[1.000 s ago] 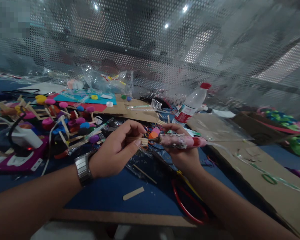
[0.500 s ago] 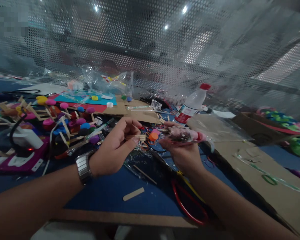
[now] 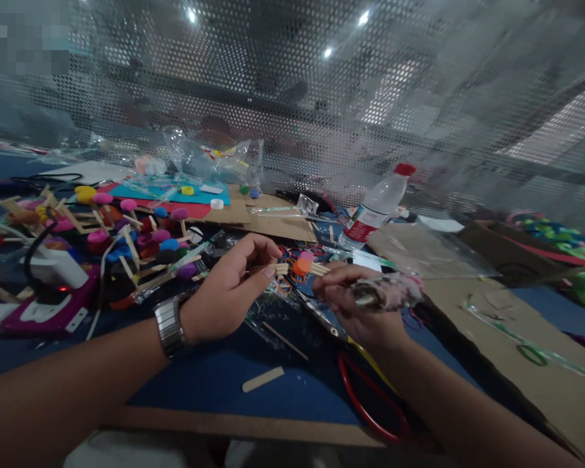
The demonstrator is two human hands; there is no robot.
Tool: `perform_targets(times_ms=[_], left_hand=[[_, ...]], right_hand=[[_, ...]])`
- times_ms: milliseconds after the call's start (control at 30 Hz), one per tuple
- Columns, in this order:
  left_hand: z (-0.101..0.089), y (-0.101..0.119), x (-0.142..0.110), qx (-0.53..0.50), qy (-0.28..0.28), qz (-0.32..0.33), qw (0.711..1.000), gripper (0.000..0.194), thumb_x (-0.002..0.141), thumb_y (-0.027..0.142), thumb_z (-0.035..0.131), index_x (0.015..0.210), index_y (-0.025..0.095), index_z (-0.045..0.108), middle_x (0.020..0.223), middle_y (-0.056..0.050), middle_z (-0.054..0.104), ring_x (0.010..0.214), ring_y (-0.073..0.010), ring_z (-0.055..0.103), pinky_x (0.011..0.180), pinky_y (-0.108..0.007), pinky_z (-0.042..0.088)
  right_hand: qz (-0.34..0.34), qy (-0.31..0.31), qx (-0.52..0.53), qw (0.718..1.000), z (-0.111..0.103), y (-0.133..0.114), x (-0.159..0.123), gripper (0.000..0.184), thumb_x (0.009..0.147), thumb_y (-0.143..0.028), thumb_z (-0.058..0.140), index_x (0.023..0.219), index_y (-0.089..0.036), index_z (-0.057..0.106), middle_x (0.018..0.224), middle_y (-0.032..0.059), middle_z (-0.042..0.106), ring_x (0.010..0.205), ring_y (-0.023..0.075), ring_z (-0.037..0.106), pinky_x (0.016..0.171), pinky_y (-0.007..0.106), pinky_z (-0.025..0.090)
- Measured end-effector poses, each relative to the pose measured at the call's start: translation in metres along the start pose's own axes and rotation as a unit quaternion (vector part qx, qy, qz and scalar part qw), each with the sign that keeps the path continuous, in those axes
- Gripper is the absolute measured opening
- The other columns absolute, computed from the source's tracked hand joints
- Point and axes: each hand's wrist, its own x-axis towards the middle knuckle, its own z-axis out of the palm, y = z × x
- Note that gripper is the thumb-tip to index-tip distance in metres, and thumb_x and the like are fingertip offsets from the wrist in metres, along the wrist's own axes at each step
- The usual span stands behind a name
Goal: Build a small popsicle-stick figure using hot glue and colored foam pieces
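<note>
My left hand [image 3: 234,289], with a metal watch on the wrist, is closed, its thumb and fingers pinching short wooden craft sticks [image 3: 281,268] that point right. My right hand [image 3: 358,312] is closed around a pinkish, residue-smeared tool [image 3: 387,292] that looks like a hot glue gun; motion blurs it. At its fingertips are more pale wooden sticks [image 3: 319,268]. Orange and pink round pieces [image 3: 301,266] show between the hands. Scissors [image 3: 332,330] with red and yellow handles lie under my right hand.
A loose craft stick [image 3: 263,379] lies near the front edge. Colourful stick-and-clay pieces [image 3: 160,235] crowd the left, by a purple power strip [image 3: 53,305]. A red-capped bottle [image 3: 375,205] stands behind; cardboard [image 3: 468,325] covers the right. A perforated metal screen [image 3: 292,91] rises behind.
The glue-gun-like tool has tilted back and shifted right in my right hand, and wooden sticks now show at that hand's fingertips. My left hand keeps its pinch on the craft sticks.
</note>
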Motion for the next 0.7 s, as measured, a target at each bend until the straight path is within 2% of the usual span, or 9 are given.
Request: perform_targets(times_ms=[100,300,367,467,700], left_hand=[[0.000,0.001,-0.001,0.019,-0.018,0.013,1.000,0.007,0.094,0.020,0.055,0.101,0.018,0.056,0.093,-0.003,0.057,0.081,-0.0149,0.051,0.073,-0.029,0.043],[0.001,0.003,-0.003,0.030,-0.048,0.016,0.998,0.006,0.095,0.022,0.053,0.098,0.017,0.055,0.090,-0.002,0.055,0.080,-0.0155,0.050,0.074,-0.029,0.043],[0.001,0.003,-0.004,0.026,-0.054,0.016,0.998,0.006,0.095,0.022,0.053,0.099,0.017,0.055,0.090,-0.002,0.055,0.080,-0.0157,0.051,0.074,-0.029,0.044],[0.002,0.004,-0.005,0.021,-0.071,0.020,0.997,0.006,0.097,0.021,0.051,0.099,0.018,0.055,0.091,-0.003,0.056,0.081,-0.0156,0.052,0.075,-0.029,0.045],[0.002,0.006,-0.005,0.017,-0.088,0.022,0.996,0.004,0.096,0.020,0.051,0.098,0.019,0.054,0.091,-0.003,0.058,0.082,-0.0159,0.057,0.075,-0.028,0.049]], right_hand=[[-0.038,-0.032,0.044,0.998,0.000,-0.005,-0.001,0.010,0.082,-0.046,0.078,0.087,-0.038,0.080,0.083,0.0013,0.078,0.080,0.0239,0.071,0.074,0.042,0.058],[-0.049,-0.107,0.085,0.989,-0.001,-0.009,-0.001,0.022,0.076,-0.046,0.083,0.095,-0.034,0.083,0.090,0.0054,0.081,0.080,0.0240,0.074,0.071,0.038,0.061],[-0.044,-0.109,0.091,0.989,-0.001,-0.009,-0.001,0.021,0.076,-0.042,0.084,0.096,-0.035,0.083,0.091,0.0046,0.081,0.079,0.0226,0.074,0.070,0.036,0.061],[-0.018,-0.099,0.075,0.992,0.001,-0.012,-0.001,0.016,0.076,-0.043,0.083,0.087,-0.032,0.083,0.085,0.0061,0.081,0.079,0.0240,0.074,0.071,0.037,0.061],[0.009,-0.101,0.113,0.988,0.003,-0.016,-0.002,0.035,0.067,-0.060,0.083,0.083,-0.030,0.083,0.086,0.0076,0.079,0.077,0.0255,0.073,0.073,0.040,0.061]])
